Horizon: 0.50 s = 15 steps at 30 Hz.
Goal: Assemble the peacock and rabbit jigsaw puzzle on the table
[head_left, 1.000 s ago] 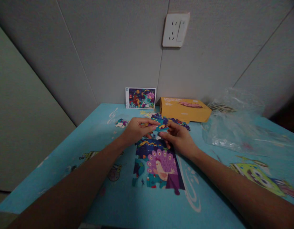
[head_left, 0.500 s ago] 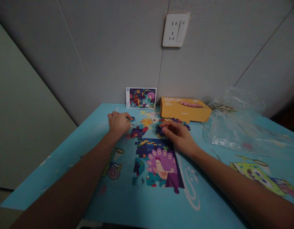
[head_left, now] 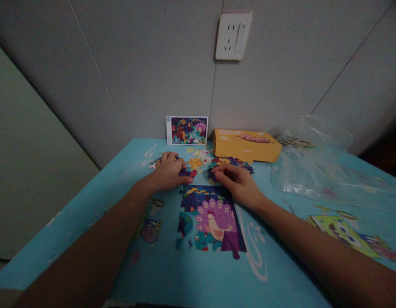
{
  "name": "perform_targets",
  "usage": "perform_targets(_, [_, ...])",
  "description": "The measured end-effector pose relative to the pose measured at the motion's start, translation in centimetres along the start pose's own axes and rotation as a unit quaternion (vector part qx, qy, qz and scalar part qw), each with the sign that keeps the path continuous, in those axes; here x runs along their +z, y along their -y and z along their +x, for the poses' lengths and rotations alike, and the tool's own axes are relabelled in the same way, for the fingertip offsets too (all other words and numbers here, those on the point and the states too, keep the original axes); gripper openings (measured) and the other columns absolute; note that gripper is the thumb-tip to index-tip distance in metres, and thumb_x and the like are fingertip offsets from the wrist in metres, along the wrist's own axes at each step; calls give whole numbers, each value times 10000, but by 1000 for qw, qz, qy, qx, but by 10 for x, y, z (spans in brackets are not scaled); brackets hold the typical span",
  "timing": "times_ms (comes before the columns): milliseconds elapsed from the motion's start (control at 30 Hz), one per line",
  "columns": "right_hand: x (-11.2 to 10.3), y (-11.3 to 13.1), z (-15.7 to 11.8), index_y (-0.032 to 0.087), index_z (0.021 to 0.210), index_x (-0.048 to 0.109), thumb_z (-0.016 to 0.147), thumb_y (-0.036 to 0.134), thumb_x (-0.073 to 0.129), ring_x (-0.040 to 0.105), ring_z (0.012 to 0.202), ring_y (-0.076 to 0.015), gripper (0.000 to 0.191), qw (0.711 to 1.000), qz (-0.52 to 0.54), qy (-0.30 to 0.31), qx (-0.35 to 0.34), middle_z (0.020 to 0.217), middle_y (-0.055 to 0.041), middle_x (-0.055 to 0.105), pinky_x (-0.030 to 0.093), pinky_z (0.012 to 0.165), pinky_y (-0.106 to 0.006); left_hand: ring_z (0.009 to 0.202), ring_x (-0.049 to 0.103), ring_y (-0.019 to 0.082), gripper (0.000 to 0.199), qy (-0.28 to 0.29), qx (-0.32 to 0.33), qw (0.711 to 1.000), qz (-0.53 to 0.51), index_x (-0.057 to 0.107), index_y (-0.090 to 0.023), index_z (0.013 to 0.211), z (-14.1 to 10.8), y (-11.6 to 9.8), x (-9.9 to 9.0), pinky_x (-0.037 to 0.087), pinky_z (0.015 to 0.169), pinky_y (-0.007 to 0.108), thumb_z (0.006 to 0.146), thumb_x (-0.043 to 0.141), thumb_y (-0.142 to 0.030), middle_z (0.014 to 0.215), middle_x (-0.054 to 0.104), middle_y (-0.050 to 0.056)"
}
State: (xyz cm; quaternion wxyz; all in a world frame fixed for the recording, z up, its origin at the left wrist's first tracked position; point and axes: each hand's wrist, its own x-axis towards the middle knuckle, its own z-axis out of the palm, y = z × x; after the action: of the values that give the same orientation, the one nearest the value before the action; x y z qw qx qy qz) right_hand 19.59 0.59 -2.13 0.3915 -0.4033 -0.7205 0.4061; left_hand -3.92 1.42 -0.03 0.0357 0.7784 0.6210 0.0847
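Observation:
A partly joined jigsaw puzzle (head_left: 213, 222) with a pink peacock lies flat on the blue table in front of me. Beyond its upper left corner, my left hand (head_left: 168, 172) rests palm down over loose pieces, thumb stretched out and fingers apart. A purple and red puzzle piece (head_left: 186, 173) shows by its thumb. Past the upper right corner is my right hand (head_left: 235, 182), thumb and fingertips pinched on a dark puzzle piece (head_left: 211, 176) at the edge of a pile of pieces (head_left: 231, 161). Its fingers partly cover that piece.
A picture card (head_left: 187, 131) of the whole puzzle leans on the wall. Beside it stands a yellow box (head_left: 247, 146). Clear plastic bags (head_left: 308, 171) lie at the right on the cartoon-printed tablecloth (head_left: 146, 273). A socket (head_left: 233, 36) is on the wall.
My left hand has moved right and slightly nearer, now covering pieces that showed beside it before. The right hand keeps its pinch in about the same place. The view has shifted slightly.

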Motion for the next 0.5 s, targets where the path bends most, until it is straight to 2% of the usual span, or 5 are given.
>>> perform_targets(167, [0, 1, -1, 143, 922, 643, 835, 432, 569, 498, 628, -124, 311, 1000, -3, 6, -2, 766, -32, 616, 383, 574, -267, 1332, 278, 423, 558, 2, 7, 1000, -2, 621, -245, 1186, -2, 0, 2, 298, 1000, 620, 744, 615, -587, 1425, 411, 166])
perform_targets(267, [0, 2, -1, 146, 912, 648, 837, 411, 567, 481, 610, -118, 287, 1000, -10, 10, 1, 725, -21, 600, 372, 557, -258, 1333, 266, 441, 530, -7, 0, 1000, -22, 639, -255, 1157, -1, 1, 5, 276, 1001, 643, 728, 642, -565, 1416, 438, 159])
perform_targets(400, [0, 3, -1, 146, 918, 653, 838, 397, 565, 471, 602, -115, 278, 1000, -12, 12, 2, 709, -18, 591, 365, 549, -254, 1192, 450, 366, 382, -86, -23, 991, -96, 658, -227, 965, 3, -3, 3, 385, 957, 527, 661, 743, -443, 1141, 629, 112])
perform_targets(467, [-1, 3, -1, 142, 919, 652, 838, 399, 562, 474, 605, -117, 284, 1000, -11, 13, 2, 714, -19, 592, 366, 553, -256, 983, 583, 282, 261, -145, -73, 966, -198, 639, -206, 867, 7, -3, 0, 462, 856, 424, 699, 720, -387, 926, 666, 72])
perform_targets(500, [-1, 3, -1, 140, 918, 651, 838, 399, 562, 477, 606, -118, 286, 1000, -10, 14, 2, 715, -19, 593, 367, 554, -257, 854, 615, 237, 228, -175, -103, 944, -261, 624, -193, 843, 10, -1, -2, 484, 781, 370, 726, 696, -375, 842, 662, 55])
